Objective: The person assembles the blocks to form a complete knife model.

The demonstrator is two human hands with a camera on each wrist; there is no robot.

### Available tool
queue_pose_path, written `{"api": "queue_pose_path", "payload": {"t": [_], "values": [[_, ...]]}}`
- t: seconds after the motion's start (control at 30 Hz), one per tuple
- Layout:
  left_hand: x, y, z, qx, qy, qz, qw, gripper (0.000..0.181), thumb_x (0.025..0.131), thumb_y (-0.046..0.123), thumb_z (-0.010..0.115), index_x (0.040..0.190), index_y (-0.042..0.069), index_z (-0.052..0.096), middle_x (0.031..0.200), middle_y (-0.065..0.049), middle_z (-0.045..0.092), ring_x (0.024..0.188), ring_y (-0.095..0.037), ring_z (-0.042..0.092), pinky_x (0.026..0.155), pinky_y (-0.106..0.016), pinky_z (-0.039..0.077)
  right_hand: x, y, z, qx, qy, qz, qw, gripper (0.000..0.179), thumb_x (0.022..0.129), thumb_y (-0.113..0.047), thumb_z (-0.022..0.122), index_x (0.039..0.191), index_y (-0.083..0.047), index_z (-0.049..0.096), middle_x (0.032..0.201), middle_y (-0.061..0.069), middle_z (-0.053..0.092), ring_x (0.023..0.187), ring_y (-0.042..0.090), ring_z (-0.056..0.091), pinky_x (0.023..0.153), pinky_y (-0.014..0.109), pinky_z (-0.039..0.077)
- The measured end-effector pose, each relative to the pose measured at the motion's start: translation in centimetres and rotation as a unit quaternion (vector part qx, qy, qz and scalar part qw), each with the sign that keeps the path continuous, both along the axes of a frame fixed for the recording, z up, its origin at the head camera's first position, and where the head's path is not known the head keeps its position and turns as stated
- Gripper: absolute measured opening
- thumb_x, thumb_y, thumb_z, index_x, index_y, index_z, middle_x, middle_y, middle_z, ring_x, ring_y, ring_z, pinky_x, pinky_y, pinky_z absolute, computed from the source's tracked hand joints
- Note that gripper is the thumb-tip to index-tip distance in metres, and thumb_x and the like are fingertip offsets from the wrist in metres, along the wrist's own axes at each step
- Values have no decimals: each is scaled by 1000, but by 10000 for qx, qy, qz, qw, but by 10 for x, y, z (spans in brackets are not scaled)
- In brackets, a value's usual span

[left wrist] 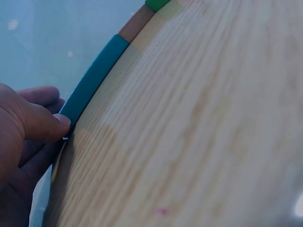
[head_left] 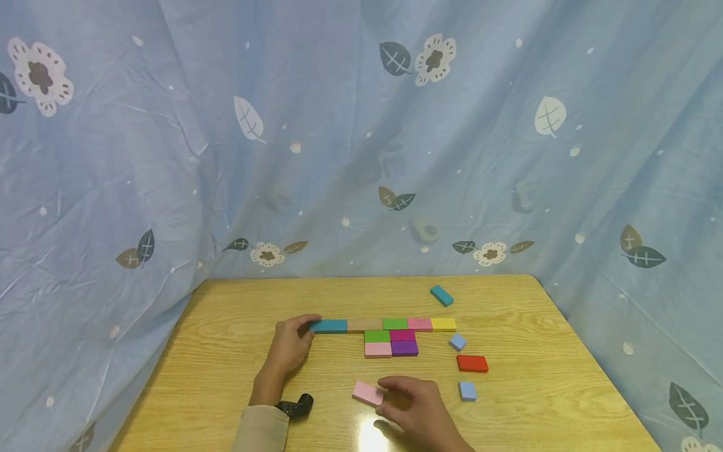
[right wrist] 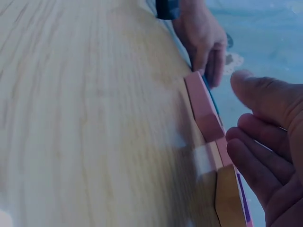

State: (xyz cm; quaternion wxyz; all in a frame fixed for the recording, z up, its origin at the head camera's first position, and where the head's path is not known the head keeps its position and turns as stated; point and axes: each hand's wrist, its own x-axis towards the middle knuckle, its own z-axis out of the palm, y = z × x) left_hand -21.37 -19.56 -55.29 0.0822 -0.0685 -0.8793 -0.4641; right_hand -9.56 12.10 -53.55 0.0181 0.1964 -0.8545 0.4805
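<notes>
My left hand (head_left: 290,345) pinches the left end of a long blue block (head_left: 329,326) between thumb and fingers. This block lies at the left of a row with a tan wooden block (head_left: 364,324), a green block (head_left: 395,324), a pink block (head_left: 420,324) and a yellow block (head_left: 443,324). My right hand (head_left: 420,405) is beside a separate light pink block (head_left: 368,393), thumb and fingers spread apart. In the right wrist view, that pink block (right wrist: 203,104) lies just past my fingertips, apart from them. An orange-tan block (right wrist: 229,196) shows lower there.
Below the row are a green block (head_left: 376,336), a magenta block (head_left: 403,335), a pink block (head_left: 378,349) and a purple block (head_left: 404,348). Scattered rightward lie a teal block (head_left: 442,295), a red block (head_left: 472,363) and two light blue blocks (head_left: 467,390). A patterned curtain (head_left: 350,157) hangs behind the table.
</notes>
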Motion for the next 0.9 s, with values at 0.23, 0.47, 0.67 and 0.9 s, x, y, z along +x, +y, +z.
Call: {"api": "queue_pose_path", "payload": {"t": [0.23,0.47,0.67,0.9], "values": [[-1,0,-1,-41,74,-1,10000,39,98,-10,72,133,6,78,136,-15,77,137,-39,68,118,-55,56,-4,-8,-2,441,335,224,9982,30,91,-17,90,121,-12,83,117,-3,83,107,8,76,97,31,66],[-1,0,-1,-52,119,9,9999,39,98,-10,72,132,7,79,135,-14,77,137,-39,69,118,-55,56,-5,-14,-1,493,142,347,9981,25,94,-5,82,118,-12,83,113,-2,83,96,3,71,85,24,66],[-1,-1,-1,6,74,-11,10000,39,98,-10,72,133,7,78,136,-14,77,137,-39,68,118,-56,56,-13,-13,7,470,427,243,9977,23,99,-4,77,118,-15,84,113,-5,83,99,5,76,86,25,68],[0,-1,0,-3,43,9,10000,39,98,-9,72,133,8,78,137,-14,77,137,-40,68,118,-56,56,-38,-5,18,829,1610,-17,9835,23,91,3,85,110,-8,84,107,0,85,98,17,82,88,33,70]]}}
